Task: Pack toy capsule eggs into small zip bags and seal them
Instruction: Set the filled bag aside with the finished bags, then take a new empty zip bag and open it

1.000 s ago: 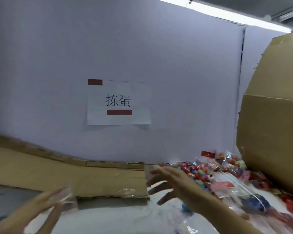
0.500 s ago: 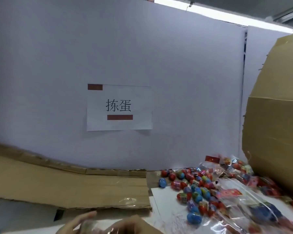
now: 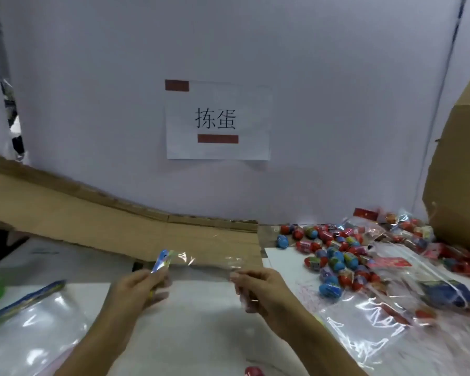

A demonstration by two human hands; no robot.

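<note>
A white table (image 3: pixel 201 321) runs below a paper sign (image 3: pixel 217 119). Under the sign, the left hand (image 3: pixel 140 284) and right hand (image 3: pixel 258 287) pinch a clear zip bag (image 3: pixel 201 263) taut by its upper edge; flimsy, slippery film, best gripped at the corners. Capsule eggs (image 3: pixel 334 256) lie right of the sign.

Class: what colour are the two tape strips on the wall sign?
Dark red tape on a white sign; head view.

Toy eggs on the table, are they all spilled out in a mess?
Yes, the capsule eggs lie in a loose, untidy heap on the right, mixed with crumpled plastic bags. One red egg sits alone at the bottom edge, away from the pile.
</note>
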